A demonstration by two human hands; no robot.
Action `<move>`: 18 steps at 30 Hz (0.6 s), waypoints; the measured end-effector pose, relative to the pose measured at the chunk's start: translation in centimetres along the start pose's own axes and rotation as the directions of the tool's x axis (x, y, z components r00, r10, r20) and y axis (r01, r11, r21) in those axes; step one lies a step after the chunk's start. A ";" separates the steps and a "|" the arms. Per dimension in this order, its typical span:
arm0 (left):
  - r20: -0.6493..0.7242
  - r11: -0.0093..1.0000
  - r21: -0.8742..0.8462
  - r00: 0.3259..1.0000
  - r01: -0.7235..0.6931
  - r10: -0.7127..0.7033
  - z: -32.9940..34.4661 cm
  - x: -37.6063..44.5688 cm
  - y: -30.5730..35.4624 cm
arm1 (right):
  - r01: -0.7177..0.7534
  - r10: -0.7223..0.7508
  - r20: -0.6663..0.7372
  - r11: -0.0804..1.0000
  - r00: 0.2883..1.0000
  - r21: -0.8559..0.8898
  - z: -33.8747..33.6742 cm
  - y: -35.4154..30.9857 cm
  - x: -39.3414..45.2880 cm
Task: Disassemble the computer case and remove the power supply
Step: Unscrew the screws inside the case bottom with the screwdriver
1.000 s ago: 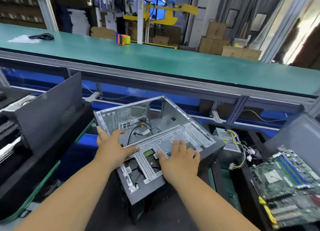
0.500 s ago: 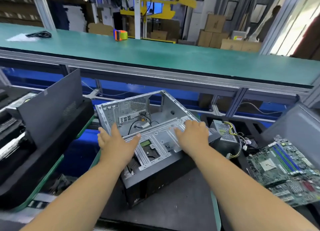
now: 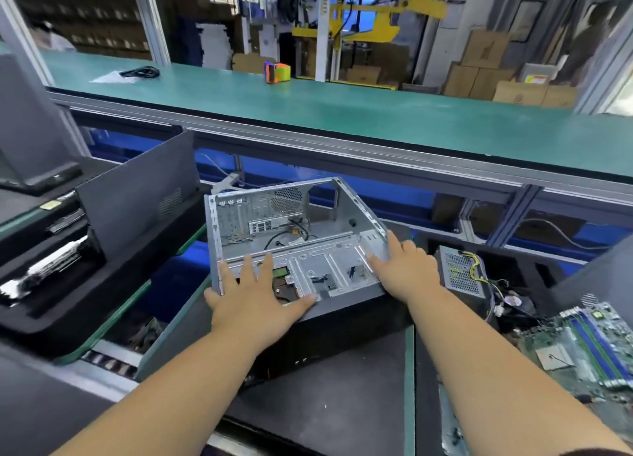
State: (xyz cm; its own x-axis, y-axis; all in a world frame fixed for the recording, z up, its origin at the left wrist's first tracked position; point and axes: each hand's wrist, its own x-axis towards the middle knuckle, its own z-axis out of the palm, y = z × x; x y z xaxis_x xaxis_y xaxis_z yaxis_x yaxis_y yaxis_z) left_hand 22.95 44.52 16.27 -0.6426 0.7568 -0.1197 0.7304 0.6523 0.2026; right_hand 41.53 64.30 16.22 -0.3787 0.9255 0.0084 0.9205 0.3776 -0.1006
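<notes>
**Open case under both hands**

Green conveyor surface (image 3: 376, 113) spans behind. Computer case (image 3: 329, 236) lies open-side up on black mat (image 3: 325, 404). Left hand (image 3: 253, 301) and right hand (image 3: 407, 267) press its near edges, fingers straight. Power supply (image 3: 459, 270) sits just right.

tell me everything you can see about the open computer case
The computer case is a grey sheet-metal shell with its side panel off, so the inside shows. Its perforated rear wall with slot cutouts stands at the far left, and a few loose black cables lie on the floor inside. A stamped metal bracket spans the near part, with a small green board under it. No power supply sits inside. It lies on a dark mat, angled to the bench. The left hand presses flat on its near left corner; the right hand rests on its right edge.
</notes>
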 end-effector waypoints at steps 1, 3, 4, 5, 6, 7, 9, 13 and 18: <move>0.009 1.000 0.018 1.000 -0.009 0.009 0.0 0.2 0.1 | -0.008 0.008 -0.004 1.000 1.000 0.003 0.1 0.0 -0.1; 0.006 0.998 0.050 1.000 -0.025 0.025 -0.1 0.6 -0.1 | -0.032 0.031 0.003 0.999 0.999 0.013 0.1 0.0 -0.4; -0.002 0.997 0.060 0.999 -0.039 0.040 -0.2 0.9 -0.4 | -0.048 0.048 0.006 0.999 0.999 0.017 0.2 -0.1 -0.7; -0.008 0.996 0.069 0.998 -0.055 0.056 -0.2 1.1 -0.6 | -0.067 0.067 0.005 0.998 0.998 0.020 0.2 -0.3 -1.0; -0.009 0.994 0.078 0.997 -0.072 0.073 -0.2 1.5 -0.9 | -0.087 0.087 0.000 0.996 0.996 0.024 0.3 -0.5 -1.4; -0.004 0.992 0.087 0.996 -0.090 0.091 -0.3 1.8 -1.1 | -0.106 0.106 -0.007 0.994 0.994 0.027 0.3 -0.7 -1.7; 0.007 0.986 0.102 0.992 -0.130 0.130 -0.6 2.5 -1.5 | -0.142 0.143 -0.022 0.989 0.989 0.026 0.3 -0.9 -2.4; 0.010 0.965 0.133 0.974 -0.225 0.226 -1.0 3.8 -2.6 | -0.234 0.235 -0.032 0.971 0.971 0.042 0.5 -1.6 -3.9; 0.023 0.930 0.135 0.939 -0.342 0.342 -1.4 5.4 -3.8 | -0.355 0.358 -0.060 0.933 0.932 0.059 1.0 -2.9 -5.9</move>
State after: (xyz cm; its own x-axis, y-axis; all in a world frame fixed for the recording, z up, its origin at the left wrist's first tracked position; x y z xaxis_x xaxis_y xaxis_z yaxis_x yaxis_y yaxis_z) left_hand 16.35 46.05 16.18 -0.3484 0.9351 -0.0651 0.9303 0.3535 0.0983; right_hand 40.97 57.74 15.44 -0.0171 0.9994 0.0314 0.9875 0.0218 -0.1559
